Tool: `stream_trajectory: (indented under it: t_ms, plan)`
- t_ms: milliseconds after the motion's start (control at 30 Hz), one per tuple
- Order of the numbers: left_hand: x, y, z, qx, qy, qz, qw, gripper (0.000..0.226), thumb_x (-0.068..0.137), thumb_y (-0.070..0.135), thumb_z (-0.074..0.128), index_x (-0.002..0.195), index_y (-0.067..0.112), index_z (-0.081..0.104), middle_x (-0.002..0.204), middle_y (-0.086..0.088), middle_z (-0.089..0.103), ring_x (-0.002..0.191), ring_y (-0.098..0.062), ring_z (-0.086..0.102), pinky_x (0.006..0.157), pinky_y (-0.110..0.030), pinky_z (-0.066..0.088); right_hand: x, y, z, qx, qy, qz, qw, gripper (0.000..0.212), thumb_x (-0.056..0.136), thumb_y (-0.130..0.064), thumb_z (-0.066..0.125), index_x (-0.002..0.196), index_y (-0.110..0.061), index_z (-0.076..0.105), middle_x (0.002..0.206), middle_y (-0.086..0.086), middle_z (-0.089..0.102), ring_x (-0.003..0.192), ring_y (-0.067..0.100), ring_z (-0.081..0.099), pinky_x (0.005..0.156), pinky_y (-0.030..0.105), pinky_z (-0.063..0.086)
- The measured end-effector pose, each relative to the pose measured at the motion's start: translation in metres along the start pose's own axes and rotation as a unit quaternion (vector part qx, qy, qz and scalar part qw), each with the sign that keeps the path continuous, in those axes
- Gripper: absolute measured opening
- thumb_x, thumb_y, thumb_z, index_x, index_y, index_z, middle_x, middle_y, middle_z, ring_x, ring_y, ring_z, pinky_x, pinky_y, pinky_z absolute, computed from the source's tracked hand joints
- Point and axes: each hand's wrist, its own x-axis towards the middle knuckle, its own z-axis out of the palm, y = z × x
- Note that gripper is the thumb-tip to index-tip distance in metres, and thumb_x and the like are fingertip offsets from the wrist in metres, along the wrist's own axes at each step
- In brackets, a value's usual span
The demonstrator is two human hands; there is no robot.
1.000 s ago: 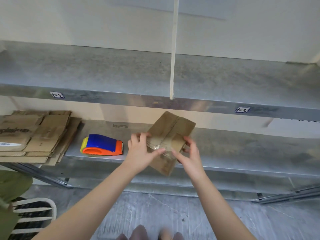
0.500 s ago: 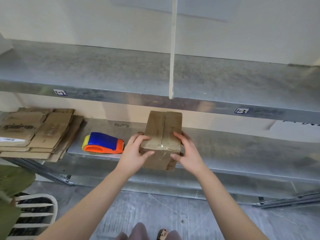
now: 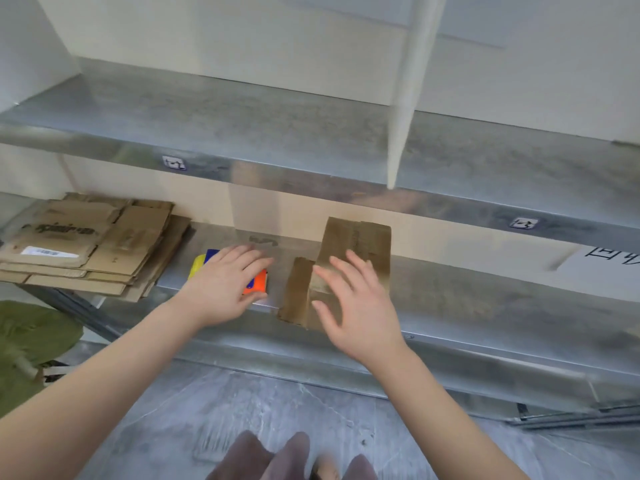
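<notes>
Galvanised steel shelving (image 3: 485, 306), dull and mottled, carries a small cardboard box (image 3: 356, 242) at its front edge, one side flap hanging loose, probably set there for sealing. Right hand (image 3: 356, 306) hovers before it, fingers spread and straight, gripping nothing. Left hand (image 3: 225, 289) reaches over the glossy plastic tape dispenser (image 3: 258, 287), fingers straight and close together, likely to pick it up; flattened cartons (image 3: 86, 247) lie stacked beside

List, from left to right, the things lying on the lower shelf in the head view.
Stack of flattened cartons → tape dispenser, under the left hand → small cardboard box, behind the right hand → white printed sheet.
</notes>
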Motion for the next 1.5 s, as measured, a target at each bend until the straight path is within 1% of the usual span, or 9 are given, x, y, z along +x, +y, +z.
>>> stream_trajectory:
  t_ms: [100, 167, 400, 500, 667, 767, 967, 1267, 1500]
  plan:
    - [-0.015, -0.04, 0.007, 0.038, -0.019, -0.003, 0.999, 0.065, 0.085, 0.057, 0.039, 0.134, 0.017, 0.052, 0.13, -0.005, 0.059, 0.12, -0.029, 0.054, 0.108, -0.039, 0.029, 0.031, -0.052, 0.036, 0.086, -0.028, -0.023, 0.996, 0.049, 0.092, -0.042, 0.05, 0.138, -0.025, 0.051, 0.144, 0.006, 0.049, 0.142, 0.026, 0.032, 0.116, 0.041, 0.028]
    - [-0.023, -0.068, 0.014, 0.047, -0.032, 0.001, 0.998, 0.067, 0.083, 0.056, 0.046, 0.135, 0.015, 0.051, 0.13, -0.006, 0.059, 0.119, -0.03, 0.056, 0.107, -0.042, 0.035, 0.05, -0.079, 0.067, 0.116, -0.054, -0.007, 0.992, 0.05, 0.092, -0.036, 0.054, 0.14, -0.023, 0.049, 0.145, 0.008, 0.047, 0.141, 0.029, 0.031, 0.116, 0.041, 0.027]
    - [-0.013, -0.126, 0.037, 0.064, -0.077, 0.047, 0.994, 0.07, 0.079, 0.055, 0.061, 0.135, 0.014, 0.051, 0.132, -0.009, 0.058, 0.118, -0.033, 0.056, 0.102, -0.049, 0.041, 0.064, -0.08, 0.159, 0.02, -0.105, 0.11, 0.988, 0.057, 0.088, -0.036, 0.056, 0.141, -0.02, 0.046, 0.139, 0.012, 0.05, 0.133, 0.039, 0.04, 0.113, 0.058, 0.028]
    - [-0.001, -0.132, 0.049, 0.038, -0.085, 0.056, 0.994, 0.07, 0.076, 0.05, 0.071, 0.133, 0.015, 0.053, 0.133, -0.009, 0.057, 0.121, -0.033, 0.054, 0.104, -0.05, 0.039, 0.061, -0.066, 0.176, 0.005, -0.147, 0.18, 0.973, 0.059, 0.091, -0.034, 0.052, 0.146, -0.021, 0.039, 0.15, 0.011, 0.04, 0.143, 0.036, 0.027, 0.119, 0.051, 0.018]
    - [0.022, -0.128, 0.073, -0.002, -0.104, 0.066, 0.992, 0.078, 0.066, 0.051, 0.077, 0.131, 0.013, 0.056, 0.131, -0.011, 0.059, 0.119, -0.034, 0.056, 0.103, -0.05, 0.04, 0.055, -0.049, 0.19, 0.026, -0.195, 0.267, 0.943, 0.061, 0.096, -0.038, 0.051, 0.15, -0.018, 0.03, 0.158, 0.006, 0.025, 0.15, 0.025, 0.007, 0.119, 0.038, 0.015]
    - [0.037, -0.123, 0.081, -0.016, -0.124, 0.064, 0.99, 0.076, 0.068, 0.057, 0.071, 0.129, 0.013, 0.057, 0.122, -0.012, 0.062, 0.108, -0.036, 0.059, 0.096, -0.045, 0.044, 0.05, -0.043, 0.2, 0.045, -0.214, 0.306, 0.927, 0.064, 0.095, -0.041, 0.053, 0.151, -0.02, 0.028, 0.16, 0.004, 0.021, 0.15, 0.023, 0.003, 0.121, 0.037, 0.014]
    - [0.059, -0.123, 0.081, -0.078, -0.192, 0.051, 0.977, 0.057, 0.076, 0.06, 0.064, 0.12, 0.025, 0.054, 0.113, -0.003, 0.059, 0.105, -0.026, 0.055, 0.082, -0.032, 0.043, 0.056, -0.045, 0.205, 0.059, -0.209, 0.325, 0.92, 0.063, 0.096, -0.042, 0.05, 0.151, -0.021, 0.027, 0.161, 0.002, 0.019, 0.15, 0.021, 0.004, 0.12, 0.035, 0.012]
    - [0.044, -0.124, 0.079, -0.119, -0.163, 0.026, 0.979, 0.048, 0.082, 0.046, 0.064, 0.125, 0.026, 0.055, 0.112, -0.005, 0.058, 0.107, -0.027, 0.052, 0.085, -0.03, 0.044, 0.056, -0.045, 0.199, 0.071, -0.213, 0.345, 0.911, 0.059, 0.099, -0.037, 0.048, 0.152, -0.021, 0.026, 0.16, 0.003, 0.02, 0.149, 0.021, 0.009, 0.12, 0.034, 0.016]
    - [0.044, -0.131, 0.067, -0.108, -0.199, -0.003, 0.974, 0.055, 0.08, 0.054, 0.061, 0.131, 0.037, 0.047, 0.108, -0.005, 0.059, 0.106, -0.029, 0.052, 0.084, -0.033, 0.048, 0.052, -0.048, 0.198, 0.081, -0.212, 0.346, 0.91, 0.059, 0.098, -0.039, 0.049, 0.15, -0.021, 0.029, 0.158, 0.004, 0.026, 0.148, 0.023, 0.015, 0.118, 0.035, 0.022]
